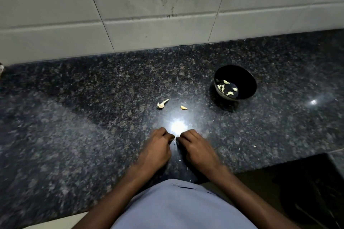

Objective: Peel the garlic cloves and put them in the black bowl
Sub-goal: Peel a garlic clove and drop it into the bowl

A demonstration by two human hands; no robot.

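Garlic cloves: several peeled, pale cloves [227, 87] lie in the bottom of the black bowl [247, 80], which stands on the dark speckled granite counter [74, 108] to the right of centre, near the tiled wall [55, 15]. One loose clove [184, 107] lies on the counter left of the bowl and well apart from it; just to its left lies the bare garlic stem and root end [162, 103], stripped of cloves. Nearer the counter's front edge, the left hand [158, 147] and the right hand [197, 147] are brought together knuckles-up, fingers curled inward, their fingertips almost meeting over a small pale sliver [175, 138]. This object is too small and too hidden to say whether it is a clove or a scrap of skin, and which hand actually pinches it cannot be told; both hands have their fingers drawn closed around the same point. A bright reflection of light [178, 126] glares on the stone just beyond the fingertips. A few tiny white flecks of skin [179, 160] lie on the counter between the wrists, and one more speck [254, 146] sits further right. The person's pale blue shirt [176, 206] fills the lower foreground.
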